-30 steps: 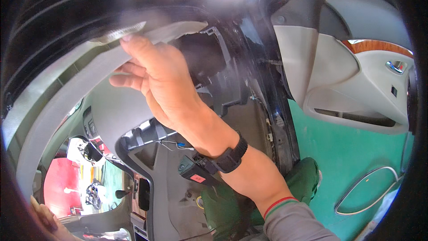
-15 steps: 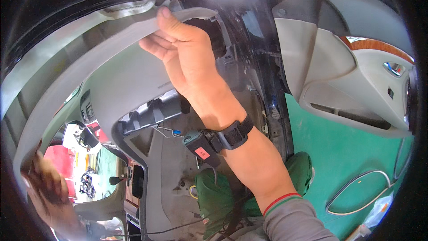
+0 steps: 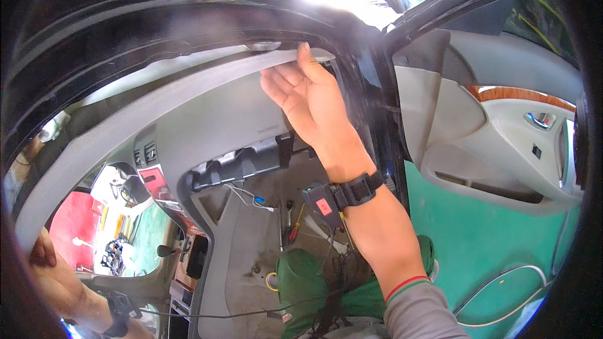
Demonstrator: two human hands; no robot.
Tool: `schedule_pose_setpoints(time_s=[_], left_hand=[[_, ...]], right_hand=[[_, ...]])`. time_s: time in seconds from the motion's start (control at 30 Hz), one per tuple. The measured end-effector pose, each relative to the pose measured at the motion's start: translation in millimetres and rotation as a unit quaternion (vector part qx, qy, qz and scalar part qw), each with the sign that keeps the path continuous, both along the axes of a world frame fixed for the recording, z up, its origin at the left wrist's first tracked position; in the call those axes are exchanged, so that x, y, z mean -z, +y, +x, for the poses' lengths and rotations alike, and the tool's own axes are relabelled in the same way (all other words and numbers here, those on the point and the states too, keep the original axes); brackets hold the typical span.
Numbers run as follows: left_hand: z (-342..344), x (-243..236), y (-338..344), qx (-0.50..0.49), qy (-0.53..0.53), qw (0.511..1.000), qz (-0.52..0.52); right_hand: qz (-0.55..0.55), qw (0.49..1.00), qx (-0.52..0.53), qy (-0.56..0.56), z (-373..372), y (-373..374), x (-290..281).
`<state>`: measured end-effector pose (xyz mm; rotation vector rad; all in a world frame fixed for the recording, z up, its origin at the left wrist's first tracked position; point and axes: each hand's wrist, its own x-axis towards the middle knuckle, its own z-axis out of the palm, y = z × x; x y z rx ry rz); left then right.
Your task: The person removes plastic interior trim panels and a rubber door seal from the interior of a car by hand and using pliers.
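Note:
A long, curved grey pillar trim [image 3: 139, 102] arches across the upper left of the car's front opening. My right hand [image 3: 312, 99] grips it near its far right end, thumb over the upper edge and fingers curled beneath. At the lower left, my left hand [image 3: 55, 281] holds the near end, its fingers partly hidden and in shadow. Behind the trim lies the grey dashboard [image 3: 210, 113]. Below that is an open cavity with a black frame [image 3: 248, 162] and loose wires ending in a blue connector [image 3: 259, 199].
An open door [image 3: 461, 122] with wood-coloured trim stands at the right, above a green floor with a looped hose [image 3: 541, 275]. A red-handled screwdriver [image 3: 293, 233] and other tools lie in the footwell. A thin black cable [image 3: 232, 315] crosses low. The dark door frame [image 3: 370, 88] borders my right hand.
In the picture, the trim's far end and my right hand have shifted right and slightly down, with the whole view shifting too. My left hand now shows more clearly at the trim's near end.

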<state>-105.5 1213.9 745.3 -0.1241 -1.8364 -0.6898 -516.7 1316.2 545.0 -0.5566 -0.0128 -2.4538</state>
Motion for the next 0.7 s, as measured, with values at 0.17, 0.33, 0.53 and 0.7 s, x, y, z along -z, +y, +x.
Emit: schedule_pose_setpoints(time_s=[0.17,0.33,0.53,0.7], left_hand=[[-10,-5,-4,0.046,-0.108,0.991,-0.056],[-36,-5,8,-0.049,-0.042,0.997,-0.038],[-59,17,-9,-0.049,0.283,0.946,0.152],[-58,18,-10,-0.016,0.101,0.994,0.038]], right_hand=[[0.000,0.997,0.049,0.055,-1,-9,2],[0.012,0.996,0.085,0.022,-4,-24,7],[0.301,0.912,0.245,0.130,33,9,-7],[0.339,0.613,0.649,0.296,95,56,-49]])
